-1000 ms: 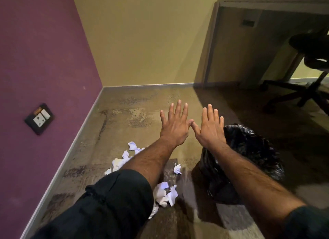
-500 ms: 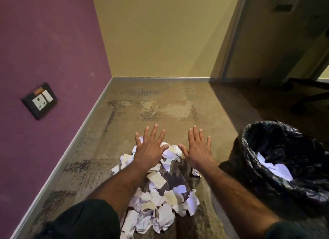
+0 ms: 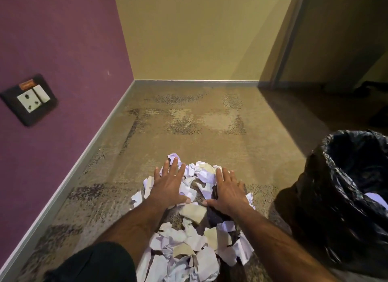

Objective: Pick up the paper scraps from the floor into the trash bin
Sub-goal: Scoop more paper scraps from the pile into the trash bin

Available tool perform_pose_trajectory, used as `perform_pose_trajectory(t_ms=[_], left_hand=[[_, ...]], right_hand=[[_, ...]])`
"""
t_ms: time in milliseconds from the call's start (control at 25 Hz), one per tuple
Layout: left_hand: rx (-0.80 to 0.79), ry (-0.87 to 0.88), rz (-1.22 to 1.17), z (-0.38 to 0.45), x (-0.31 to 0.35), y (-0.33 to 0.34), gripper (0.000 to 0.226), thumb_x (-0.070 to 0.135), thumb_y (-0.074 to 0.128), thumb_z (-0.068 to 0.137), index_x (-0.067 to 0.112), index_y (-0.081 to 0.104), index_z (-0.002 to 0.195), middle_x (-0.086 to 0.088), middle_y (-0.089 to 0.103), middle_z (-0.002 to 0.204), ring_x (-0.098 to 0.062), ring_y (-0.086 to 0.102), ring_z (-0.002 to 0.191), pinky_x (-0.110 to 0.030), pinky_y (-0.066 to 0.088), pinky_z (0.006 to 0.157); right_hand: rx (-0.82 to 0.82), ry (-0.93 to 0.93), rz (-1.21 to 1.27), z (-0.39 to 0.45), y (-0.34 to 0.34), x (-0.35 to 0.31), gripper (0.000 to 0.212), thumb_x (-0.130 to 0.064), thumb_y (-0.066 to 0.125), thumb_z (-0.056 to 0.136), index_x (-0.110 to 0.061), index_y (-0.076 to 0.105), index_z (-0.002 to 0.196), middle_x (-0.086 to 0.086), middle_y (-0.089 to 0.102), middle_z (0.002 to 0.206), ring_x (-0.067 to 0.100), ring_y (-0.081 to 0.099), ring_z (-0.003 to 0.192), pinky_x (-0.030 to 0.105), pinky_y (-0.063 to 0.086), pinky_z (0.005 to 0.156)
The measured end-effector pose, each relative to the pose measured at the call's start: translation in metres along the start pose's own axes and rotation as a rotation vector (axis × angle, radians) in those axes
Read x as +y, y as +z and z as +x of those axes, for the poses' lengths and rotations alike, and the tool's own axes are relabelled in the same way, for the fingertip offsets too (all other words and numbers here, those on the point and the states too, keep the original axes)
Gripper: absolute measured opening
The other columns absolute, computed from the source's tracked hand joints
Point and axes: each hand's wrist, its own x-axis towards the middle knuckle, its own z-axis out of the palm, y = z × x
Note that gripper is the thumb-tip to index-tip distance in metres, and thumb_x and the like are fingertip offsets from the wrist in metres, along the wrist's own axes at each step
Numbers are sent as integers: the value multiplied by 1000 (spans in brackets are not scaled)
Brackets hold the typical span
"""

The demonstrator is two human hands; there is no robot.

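Note:
A heap of crumpled white and beige paper scraps [image 3: 189,246] lies on the carpet right below me. My left hand [image 3: 169,186] lies flat, fingers spread, on the far left part of the heap. My right hand [image 3: 227,190] lies flat on its far right part, thumb pointing inward. More scraps [image 3: 202,172] show between the two hands. The trash bin [image 3: 327,197], lined with a black plastic bag, stands at the right; a few white scraps [image 3: 376,199] lie inside it.
A purple wall with a dark socket plate [image 3: 29,99] runs along the left, a yellow wall across the back. Bare patterned carpet [image 3: 189,122] stretches ahead. A dark desk panel [image 3: 327,40] stands at the back right.
Both hands came down from in front of me onto the paper heap and now lie flat on it. The view tilted down and the bin shifted to the right edge.

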Motion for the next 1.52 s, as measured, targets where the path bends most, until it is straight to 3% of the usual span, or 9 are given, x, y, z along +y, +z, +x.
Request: perform_pose_trajectory(t_ms=[240,400,520,680,760,880,1080,1360,1520], left_hand=[[-141,-90,81,37,0,-8,161,75,84,50,15,-20,158,-13,-32,164,-38,-26,151,-66,-7,118],[-287,-92,68,57,-9,-9,171,76,87,42,18,-27,156,-11,-40,159,-37,-32,149,-66,-5,119],[-363,-85,22,66,-11,-9,168,71,89,45,21,-26,156,-9,-37,161,-36,-27,151,-63,1,121],[-302,-7,40,55,-9,-7,150,71,86,53,20,-3,162,-12,-3,169,-37,5,155,-58,23,120],[-222,45,44,44,-6,-5,134,67,85,60,20,10,160,-11,16,164,-36,23,148,-53,34,114],[-174,92,11,29,2,-4,115,55,82,73,25,13,160,-8,28,156,-33,30,143,-51,38,109],[-60,140,10,-6,16,-1,75,32,63,95,35,21,157,-8,41,143,-32,43,134,-46,46,98],[59,200,92,-38,17,-3,50,13,62,95,29,52,141,-9,59,113,-30,62,105,-40,50,80],[107,220,90,-45,20,-16,32,17,62,95,23,62,127,-9,62,104,-30,63,98,-37,49,74]], right_hand=[[-143,57,-98,27,-3,-11,141,-54,85,68,-15,-17,157,16,-20,165,47,-12,151,66,11,118],[-223,56,-22,45,-1,-10,146,-46,91,62,-23,-17,157,14,-26,163,52,-14,148,70,9,115],[-270,30,30,53,0,-8,147,-38,95,59,-32,-14,157,9,-22,165,54,-7,148,72,17,115],[-257,-34,-16,52,-3,-13,135,-30,96,59,-32,4,158,9,8,165,47,22,144,61,39,109],[-203,-73,-50,45,-3,-18,111,-21,90,68,-27,21,154,9,25,155,37,36,135,53,48,102],[-129,-118,-99,31,-4,-25,70,-13,70,88,-22,35,148,11,37,145,33,44,126,46,51,97],[-115,-164,-112,5,1,-36,68,-9,62,92,-23,32,151,12,40,138,34,48,121,43,48,97],[-16,-89,114,-14,8,-34,50,-3,60,93,-25,57,138,5,52,127,23,59,109,34,51,96],[65,-72,174,-18,-6,-35,43,-3,63,93,-25,65,130,1,58,119,20,60,100,31,50,89]])
